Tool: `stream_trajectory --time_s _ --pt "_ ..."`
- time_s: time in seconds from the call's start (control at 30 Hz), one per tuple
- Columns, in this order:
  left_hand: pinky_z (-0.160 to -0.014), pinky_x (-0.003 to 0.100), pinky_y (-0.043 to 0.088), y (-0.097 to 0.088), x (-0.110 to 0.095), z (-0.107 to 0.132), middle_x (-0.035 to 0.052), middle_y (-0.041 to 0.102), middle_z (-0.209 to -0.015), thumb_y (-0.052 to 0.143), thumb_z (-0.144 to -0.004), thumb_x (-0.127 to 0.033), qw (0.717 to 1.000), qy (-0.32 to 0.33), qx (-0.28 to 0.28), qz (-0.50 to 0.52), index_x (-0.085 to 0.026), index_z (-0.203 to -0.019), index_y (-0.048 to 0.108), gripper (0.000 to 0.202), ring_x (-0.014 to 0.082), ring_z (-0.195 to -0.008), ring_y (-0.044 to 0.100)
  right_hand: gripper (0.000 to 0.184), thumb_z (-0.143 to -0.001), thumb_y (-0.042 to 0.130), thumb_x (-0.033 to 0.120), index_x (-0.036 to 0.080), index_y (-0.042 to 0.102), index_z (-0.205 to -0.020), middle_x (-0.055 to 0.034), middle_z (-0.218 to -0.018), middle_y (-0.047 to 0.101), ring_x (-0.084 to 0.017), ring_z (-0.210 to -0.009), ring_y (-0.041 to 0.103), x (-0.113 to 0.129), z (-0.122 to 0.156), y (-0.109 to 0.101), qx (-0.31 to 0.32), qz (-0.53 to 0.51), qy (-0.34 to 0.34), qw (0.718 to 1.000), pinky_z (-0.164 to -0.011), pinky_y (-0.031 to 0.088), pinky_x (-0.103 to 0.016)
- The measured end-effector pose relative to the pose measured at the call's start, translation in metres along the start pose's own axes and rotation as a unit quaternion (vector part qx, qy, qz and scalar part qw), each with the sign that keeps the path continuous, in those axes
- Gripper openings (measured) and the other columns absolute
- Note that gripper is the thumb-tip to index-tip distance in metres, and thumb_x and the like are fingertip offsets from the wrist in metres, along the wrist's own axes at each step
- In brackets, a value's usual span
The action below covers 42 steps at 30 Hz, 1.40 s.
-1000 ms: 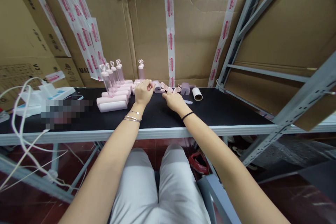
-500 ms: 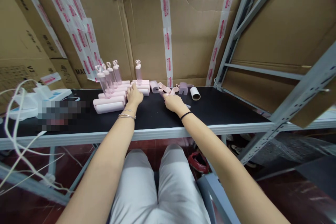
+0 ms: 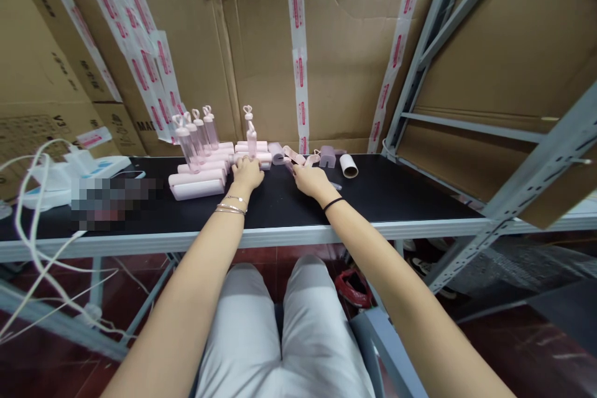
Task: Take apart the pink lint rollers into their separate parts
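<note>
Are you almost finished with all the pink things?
Partly, it seems. Done: a row of pink rollers lies with handles upright. In hand: the left hand rests on another roller; the right hand is at loose pink pieces. Left: a cardboard tube and a purple part.

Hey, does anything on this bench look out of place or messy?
Mostly tidy: the pink cases lie in neat rows by the left hand. Past the right hand, loose parts lie jumbled, and a cardboard tube lies on its side, apart from the rest.
</note>
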<state>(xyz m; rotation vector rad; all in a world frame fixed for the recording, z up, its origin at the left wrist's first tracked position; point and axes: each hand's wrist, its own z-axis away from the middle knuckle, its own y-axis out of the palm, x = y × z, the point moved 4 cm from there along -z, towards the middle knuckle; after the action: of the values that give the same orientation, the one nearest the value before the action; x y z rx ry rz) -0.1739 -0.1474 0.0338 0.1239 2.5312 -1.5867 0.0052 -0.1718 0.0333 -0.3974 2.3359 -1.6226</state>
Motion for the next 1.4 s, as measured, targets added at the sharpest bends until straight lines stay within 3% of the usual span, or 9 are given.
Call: stream_trajectory --time_s 0.17,0.27,0.5,0.7,0.97,1.07,1.2,1.3,1.4 --pt "-0.098 0.056 0.035 -0.005 -0.012 0.003 0.0189 0.058 -0.118 0.054 -0.084 -0.036 0.999 0.045 -0.005 0.007 -0.018 -0.098 0.068 0.027 0.0400 -0.120 0.045 0.039 -0.095 0.032 0.022 0.018 0.049 -0.130 -0.0154 -0.120 0.063 -0.027 -0.109 0.061 -0.001 0.001 -0.013 -0.096 -0.050 0.002 0.994 -0.083 0.048 -0.035" --pt "-0.094 0.053 0.039 -0.009 -0.025 0.005 0.0151 0.062 -0.108 0.046 -0.089 -0.042 0.992 0.122 -0.010 0.043 -0.019 -0.092 0.068 0.032 0.0361 -0.113 0.051 0.034 -0.096 0.037 0.029 0.018 0.053 -0.124 -0.0128 -0.117 0.064 -0.024 -0.105 0.061 -0.002 0.002 -0.019 -0.132 -0.100 0.011 0.986 -0.081 0.046 -0.032" --pt "-0.085 0.032 0.045 -0.011 -0.054 0.014 0.0050 0.068 -0.088 0.053 -0.083 -0.037 0.918 0.308 0.050 0.243 -0.018 -0.077 0.065 0.023 0.0191 -0.087 0.060 0.040 -0.087 0.054 0.049 0.017 0.059 -0.108 -0.0096 -0.101 0.069 -0.023 -0.096 0.063 -0.022 0.002 -0.022 -0.189 -0.276 0.110 0.936 -0.081 0.045 -0.032" --pt "-0.080 0.030 0.046 -0.009 -0.052 0.014 0.0044 0.069 -0.084 0.058 -0.075 -0.029 0.903 0.275 0.062 0.325 -0.015 -0.084 0.066 0.018 0.0180 -0.079 0.060 0.031 -0.077 0.065 0.048 0.018 0.064 -0.085 -0.0046 -0.083 0.070 -0.018 -0.080 0.063 -0.028 -0.004 -0.014 -0.182 -0.346 0.057 0.919 -0.072 0.044 -0.027" --pt "-0.082 0.032 0.047 -0.007 -0.049 0.011 0.0029 0.066 -0.079 0.061 -0.072 -0.030 0.885 0.267 0.061 0.376 -0.016 -0.076 0.063 0.015 0.0183 -0.079 0.060 0.023 -0.074 0.068 0.038 0.017 0.065 -0.082 0.0001 -0.070 0.065 -0.014 -0.069 0.059 -0.029 -0.008 -0.010 -0.173 -0.384 0.025 0.907 -0.066 0.040 -0.024" --pt "-0.092 0.034 0.045 -0.006 -0.046 0.006 0.0063 0.066 -0.092 0.065 -0.071 -0.027 0.885 0.218 0.035 0.411 -0.016 -0.083 0.063 0.017 0.0209 -0.093 0.060 0.020 -0.073 0.066 0.037 0.018 0.063 -0.073 0.0009 -0.067 0.064 -0.014 -0.067 0.057 -0.028 -0.006 -0.014 -0.194 -0.378 0.035 0.905 -0.065 0.040 -0.025" --pt "-0.106 0.040 0.036 -0.003 -0.031 -0.002 0.0170 0.051 -0.133 0.074 -0.068 -0.027 0.869 0.061 -0.025 0.490 -0.014 -0.120 0.051 0.059 0.0270 -0.124 0.048 0.021 -0.072 0.064 0.039 0.018 0.060 -0.072 0.0001 -0.070 0.065 -0.015 -0.070 0.059 -0.032 -0.002 -0.022 -0.250 -0.430 0.061 0.865 -0.072 0.043 -0.027" --pt "-0.100 0.046 0.042 0.005 -0.027 -0.002 0.0192 0.041 -0.144 0.073 -0.072 -0.042 0.815 -0.018 0.070 0.575 -0.020 -0.136 0.035 0.077 0.0311 -0.127 0.047 0.024 -0.074 0.061 0.042 0.018 0.061 -0.078 -0.0015 -0.077 0.067 -0.016 -0.075 0.060 -0.036 -0.001 -0.027 -0.307 -0.507 0.047 0.804 -0.076 0.045 -0.028" --pt "-0.089 0.047 0.050 0.007 -0.035 0.005 0.0163 0.056 -0.130 0.071 -0.070 -0.056 0.751 0.023 0.207 0.627 -0.022 -0.129 0.044 0.073 0.0323 -0.113 0.058 0.028 -0.075 0.061 0.045 0.018 0.062 -0.080 -0.0026 -0.079 0.068 -0.017 -0.077 0.061 -0.038 -0.002 -0.026 -0.319 -0.555 0.020 0.768 -0.077 0.046 -0.029"
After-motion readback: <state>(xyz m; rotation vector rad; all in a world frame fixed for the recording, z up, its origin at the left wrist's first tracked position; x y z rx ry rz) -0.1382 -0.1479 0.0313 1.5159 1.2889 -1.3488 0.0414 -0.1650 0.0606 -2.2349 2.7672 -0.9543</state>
